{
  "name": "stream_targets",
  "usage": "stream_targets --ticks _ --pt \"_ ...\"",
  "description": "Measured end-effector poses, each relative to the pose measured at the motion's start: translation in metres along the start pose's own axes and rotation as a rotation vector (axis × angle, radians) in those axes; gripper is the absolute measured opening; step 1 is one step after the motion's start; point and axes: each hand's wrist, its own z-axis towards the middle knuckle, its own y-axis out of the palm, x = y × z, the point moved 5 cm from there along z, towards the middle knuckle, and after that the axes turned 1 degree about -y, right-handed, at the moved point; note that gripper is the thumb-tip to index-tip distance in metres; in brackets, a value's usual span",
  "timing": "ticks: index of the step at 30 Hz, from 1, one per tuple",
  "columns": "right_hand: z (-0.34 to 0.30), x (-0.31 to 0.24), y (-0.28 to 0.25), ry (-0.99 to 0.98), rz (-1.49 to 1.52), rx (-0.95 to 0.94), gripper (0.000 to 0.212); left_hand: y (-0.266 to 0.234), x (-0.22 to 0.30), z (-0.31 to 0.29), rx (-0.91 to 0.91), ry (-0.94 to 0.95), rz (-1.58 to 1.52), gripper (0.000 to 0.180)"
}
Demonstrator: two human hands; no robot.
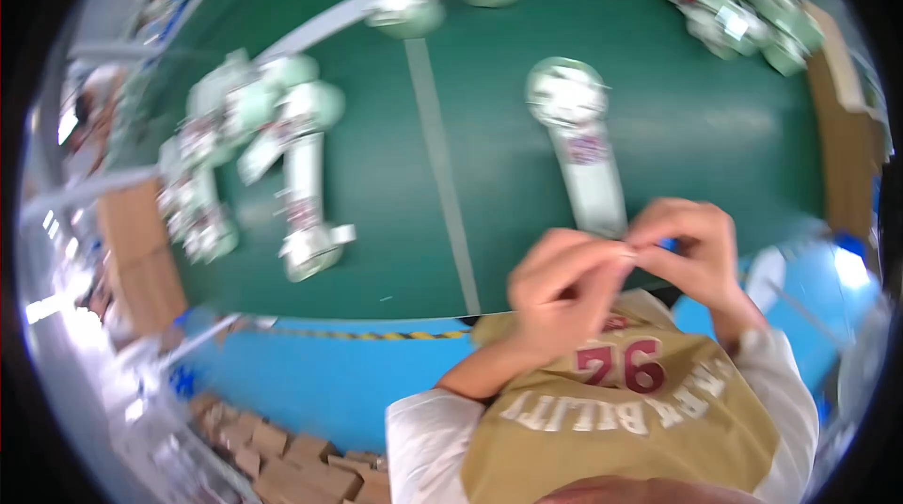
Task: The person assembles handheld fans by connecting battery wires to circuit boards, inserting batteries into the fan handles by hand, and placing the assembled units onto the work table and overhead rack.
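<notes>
A long white piece (592, 180) with a round, pale green-rimmed head lies on the green table, its head pointing away from me. A small purplish print shows below the head, and motion blur hides its exact kind. At its near end my left hand (562, 286) and my right hand (694, 243) meet, fingertips pinched together. Whatever sits between the fingertips is too small or too blurred to name. A bit of blue shows by the right fingers.
Similar white pieces lie in a group (303, 161) on the left, at the far edge (406, 7), and piled at the far right (743, 20). A pale line (437, 156) crosses the green table (489, 184). Cardboard boxes (306, 476) stand on the blue floor at lower left.
</notes>
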Motion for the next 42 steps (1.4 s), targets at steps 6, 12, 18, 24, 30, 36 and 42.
stream_targets --ticks 6,12,18,24,30,36,42 --pt "0.004 0.003 0.001 0.188 0.199 -0.048 0.012 0.002 -0.012 -0.009 0.055 0.027 -0.012 0.018" --pt "0.016 -0.003 -0.018 0.194 0.014 0.033 0.006 0.001 -0.018 0.005 0.073 0.015 0.35 0.019" --pt "0.056 0.0 -0.026 -0.09 -0.38 0.024 0.007 -0.002 -0.042 0.013 -0.075 -0.407 0.459 0.03" --pt "0.073 0.004 -0.015 -0.28 -0.597 -0.102 0.011 0.002 -0.051 0.01 -0.042 -0.386 0.367 0.017" --pt "0.076 -0.003 -0.009 -0.377 -0.749 -0.13 0.009 0.002 -0.052 0.011 -0.03 -0.318 0.328 0.013" --pt "0.076 -0.009 -0.005 -0.41 -0.859 -0.128 0.01 0.004 -0.052 0.011 -0.009 -0.258 0.319 0.012" --pt "0.077 -0.008 -0.007 -0.398 -0.824 -0.092 0.012 0.004 -0.051 0.011 0.018 -0.255 0.31 0.012"
